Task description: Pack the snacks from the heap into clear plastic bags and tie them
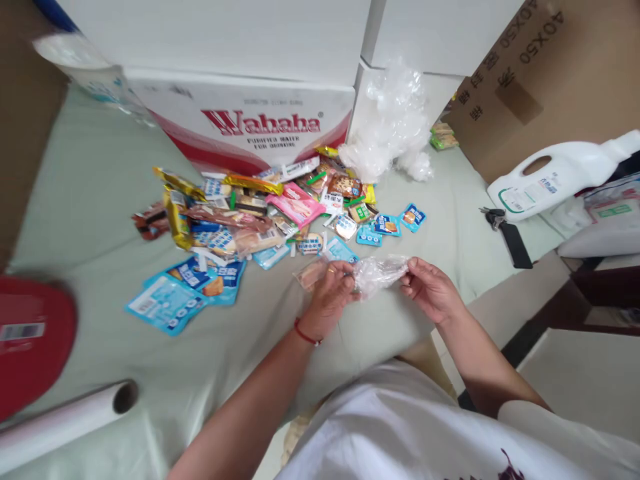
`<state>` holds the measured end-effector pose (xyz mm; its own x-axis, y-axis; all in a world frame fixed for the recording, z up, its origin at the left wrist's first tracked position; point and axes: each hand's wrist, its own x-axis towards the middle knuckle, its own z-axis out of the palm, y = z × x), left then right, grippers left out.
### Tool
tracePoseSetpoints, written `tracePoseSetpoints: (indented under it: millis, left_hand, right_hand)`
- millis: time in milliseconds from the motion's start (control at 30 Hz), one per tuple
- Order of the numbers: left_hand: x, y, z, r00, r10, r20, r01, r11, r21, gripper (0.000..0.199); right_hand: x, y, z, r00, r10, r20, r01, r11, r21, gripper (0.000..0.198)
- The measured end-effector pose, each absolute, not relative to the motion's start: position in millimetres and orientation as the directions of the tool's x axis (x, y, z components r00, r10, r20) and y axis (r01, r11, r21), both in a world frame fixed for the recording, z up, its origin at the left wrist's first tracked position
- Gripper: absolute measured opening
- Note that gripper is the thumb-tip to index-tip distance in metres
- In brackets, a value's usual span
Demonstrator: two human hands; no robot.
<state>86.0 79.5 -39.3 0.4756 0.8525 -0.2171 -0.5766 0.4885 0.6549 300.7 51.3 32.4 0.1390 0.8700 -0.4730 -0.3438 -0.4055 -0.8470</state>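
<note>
Just in front of the snack pile (260, 213), nearer the person, both hands pinch a clear plastic bag (377, 272) stretched between them. Left hand (330, 292) grips its left end along with a small packet (311, 272); right hand (430, 288) holds the right end. Beyond the pile stands a Wahaha box (250, 120).

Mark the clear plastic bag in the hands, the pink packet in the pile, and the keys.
clear plastic bag (380, 272), head view, crumpled middle between both hands
pink packet (299, 204), head view, centre of its face
keys (493, 215), head view, the key bunch
</note>
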Motion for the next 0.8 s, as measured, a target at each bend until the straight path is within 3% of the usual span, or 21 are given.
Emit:
tracePoseSetpoints:
  millis: [100, 200, 267, 333, 400, 467, 533, 567, 700, 800]
  left_hand:
    - [87.5, 78.4, -42.0, 0.465, 0.859, -0.212, -0.537, 0.464, 0.705, 0.077]
    - [89.3, 78.6, -45.7, 0.473, 0.834, -0.284, -0.433, 0.501, 0.75, 0.057]
    - [90.1, 79.6, -47.6, 0.457, 0.834, -0.309, -0.392, 0.501, 0.772, 0.046]
    - [90.8, 80.2, -48.5, 0.425, 0.851, -0.308, -0.388, 0.479, 0.788, 0.044]
    - [91.9, 79.8, -48.7, 0.41, 0.863, -0.296, -0.394, 0.46, 0.796, 0.043]
    - [93.1, 78.6, -48.4, 0.413, 0.867, -0.279, -0.394, 0.446, 0.804, 0.044]
    - [94.0, 77.4, -47.7, 0.408, 0.874, -0.263, -0.388, 0.427, 0.817, 0.043]
    - [94.1, 77.0, -47.2, 0.397, 0.88, -0.26, -0.389, 0.418, 0.821, 0.043]
    - [92.4, 77.4, -43.8, 0.354, 0.888, -0.294, -0.441, 0.436, 0.785, 0.045]
    - [89.7, 79.0, -38.8, 0.347, 0.886, -0.307, -0.485, 0.45, 0.75, 0.046]
  right_hand:
    - [297.0, 50.1, 32.3, 0.091, 0.883, -0.461, -0.345, -0.407, -0.846, 0.037]
    - [297.6, 49.5, 24.9, 0.101, 0.863, -0.495, -0.336, -0.438, -0.834, 0.042]
    - [299.2, 47.8, 20.6, 0.235, 0.86, -0.453, -0.234, -0.402, -0.885, 0.044]
    - [298.5, 43.2, 21.4, 0.427, 0.867, -0.255, -0.008, -0.278, -0.96, 0.039]
    - [293.0, 36.0, 28.3, 0.471, 0.882, 0.005, 0.249, -0.127, -0.96, 0.035]
    - [282.5, 29.7, 37.6, 0.315, 0.941, 0.127, 0.416, -0.017, -0.909, 0.051]
    - [270.5, 26.8, 44.2, 0.113, 0.986, 0.126, 0.524, 0.048, -0.85, 0.072]
    - [265.6, 27.0, 45.4, 0.038, 0.993, 0.11, 0.566, 0.069, -0.822, 0.07]
    - [263.8, 33.8, 41.1, -0.072, 0.995, 0.076, 0.57, 0.103, -0.815, 0.019]
    - [280.0, 36.5, 41.8, -0.093, 0.995, 0.045, 0.443, 0.082, -0.893, 0.016]
